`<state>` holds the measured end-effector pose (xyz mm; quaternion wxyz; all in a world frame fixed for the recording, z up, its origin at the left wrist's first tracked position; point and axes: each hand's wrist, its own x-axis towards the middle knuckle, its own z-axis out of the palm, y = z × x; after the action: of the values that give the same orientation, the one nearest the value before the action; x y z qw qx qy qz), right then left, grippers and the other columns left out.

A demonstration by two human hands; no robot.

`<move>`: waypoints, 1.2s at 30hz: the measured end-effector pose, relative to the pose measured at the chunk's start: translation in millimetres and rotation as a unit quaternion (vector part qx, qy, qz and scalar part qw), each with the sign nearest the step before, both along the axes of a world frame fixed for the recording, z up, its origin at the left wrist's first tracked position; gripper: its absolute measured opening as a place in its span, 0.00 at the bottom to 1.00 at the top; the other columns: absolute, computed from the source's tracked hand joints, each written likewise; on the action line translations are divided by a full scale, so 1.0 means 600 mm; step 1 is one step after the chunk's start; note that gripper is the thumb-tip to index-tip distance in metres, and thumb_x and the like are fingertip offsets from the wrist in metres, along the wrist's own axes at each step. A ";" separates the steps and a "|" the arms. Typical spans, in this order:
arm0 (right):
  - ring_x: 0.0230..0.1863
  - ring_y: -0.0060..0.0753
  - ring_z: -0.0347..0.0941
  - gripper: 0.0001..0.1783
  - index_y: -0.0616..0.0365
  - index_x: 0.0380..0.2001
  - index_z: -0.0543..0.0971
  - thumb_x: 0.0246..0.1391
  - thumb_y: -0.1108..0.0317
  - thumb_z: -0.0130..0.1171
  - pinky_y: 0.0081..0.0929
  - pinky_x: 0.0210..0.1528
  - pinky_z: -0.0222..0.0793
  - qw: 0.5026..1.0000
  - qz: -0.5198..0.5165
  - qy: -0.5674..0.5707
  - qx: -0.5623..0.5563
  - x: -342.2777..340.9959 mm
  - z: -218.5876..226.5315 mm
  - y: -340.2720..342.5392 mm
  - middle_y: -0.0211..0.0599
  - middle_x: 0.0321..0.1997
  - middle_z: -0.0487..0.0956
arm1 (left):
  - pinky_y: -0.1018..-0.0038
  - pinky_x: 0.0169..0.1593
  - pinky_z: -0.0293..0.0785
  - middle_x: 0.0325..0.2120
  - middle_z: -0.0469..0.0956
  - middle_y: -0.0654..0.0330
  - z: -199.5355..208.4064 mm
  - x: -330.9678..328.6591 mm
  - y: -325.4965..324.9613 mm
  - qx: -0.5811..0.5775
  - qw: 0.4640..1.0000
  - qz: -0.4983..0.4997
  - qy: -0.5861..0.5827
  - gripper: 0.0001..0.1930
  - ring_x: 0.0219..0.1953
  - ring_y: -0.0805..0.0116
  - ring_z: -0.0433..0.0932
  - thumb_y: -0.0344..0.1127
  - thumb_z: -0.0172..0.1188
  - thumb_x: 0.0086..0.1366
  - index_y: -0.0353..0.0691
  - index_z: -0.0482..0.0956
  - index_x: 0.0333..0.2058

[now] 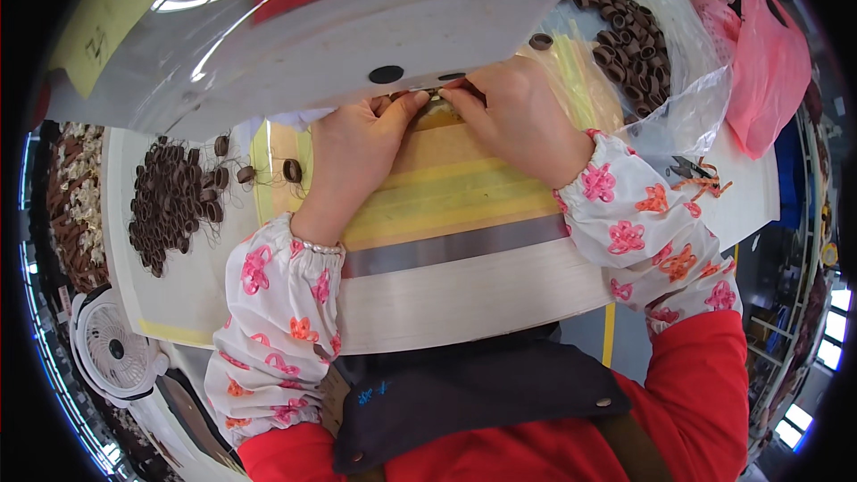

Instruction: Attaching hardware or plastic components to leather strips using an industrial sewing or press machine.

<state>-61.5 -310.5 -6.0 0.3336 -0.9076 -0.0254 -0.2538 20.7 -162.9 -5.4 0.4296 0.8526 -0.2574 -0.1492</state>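
Observation:
My left hand [357, 147] and my right hand [527, 120] meet at the lower edge of a large pale grey machine housing [500, 27]. Thumb and fingers of each are pinched together, almost touching. What they hold is small and mostly hidden by the fingertips and the housing. Under them the worktop is covered with strips of yellow tape [464, 192]. Left of my left hand lies a pile of small brown loops [170, 201] trailing loose threads, with a single brown loop [292, 170] nearest my wrist. One more brown loop [540, 41] sits just beyond my right hand.
At the far right, several brown loops [636, 54] lie on clear plastic [692, 89], beside a pink bag [768, 71]. Thread snips [686, 167] with an orange cord rest right of my right wrist. A white fan [116, 348] stands beyond the table's left edge.

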 end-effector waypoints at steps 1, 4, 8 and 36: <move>0.25 0.52 0.69 0.04 0.65 0.23 0.70 0.44 0.75 0.52 0.39 0.28 0.65 1.000 0.000 0.002 0.003 0.001 0.001 0.001 0.49 0.21 0.72 | 0.83 0.20 0.55 0.09 0.62 0.73 0.003 0.000 0.001 0.008 1.000 0.002 0.003 0.16 0.15 0.85 0.57 0.46 0.61 0.53 0.36 0.79 0.26; 0.26 0.51 0.69 0.04 0.65 0.23 0.70 0.44 0.75 0.52 0.39 0.28 0.65 1.000 -0.003 0.014 -0.002 0.001 0.006 0.002 0.49 0.21 0.72 | 0.82 0.20 0.55 0.09 0.63 0.72 0.008 -0.002 0.002 0.030 0.999 0.007 0.011 0.16 0.15 0.85 0.57 0.47 0.61 0.52 0.37 0.79 0.25; 0.26 0.51 0.69 0.04 0.65 0.22 0.70 0.44 0.75 0.52 0.38 0.28 0.65 1.000 0.000 0.011 -0.013 0.001 0.006 -0.001 0.49 0.21 0.72 | 0.82 0.20 0.55 0.08 0.62 0.72 0.009 -0.002 -0.001 0.027 1.000 0.000 -0.003 0.17 0.15 0.84 0.57 0.47 0.61 0.52 0.36 0.77 0.20; 0.25 0.50 0.71 0.05 0.66 0.21 0.71 0.40 0.74 0.54 0.37 0.27 0.67 0.999 -0.005 0.038 -0.037 0.011 0.015 0.000 0.49 0.20 0.73 | 0.88 0.20 0.55 0.13 0.70 0.74 -0.008 0.004 0.006 -0.049 0.998 0.023 0.039 0.12 0.16 0.90 0.60 0.40 0.61 0.53 0.35 0.78 0.28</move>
<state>-55.1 -310.3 2.9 0.2992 -0.9285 -0.0177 -0.2191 22.9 -159.5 -10.4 0.4837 0.8300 -0.2274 -0.1596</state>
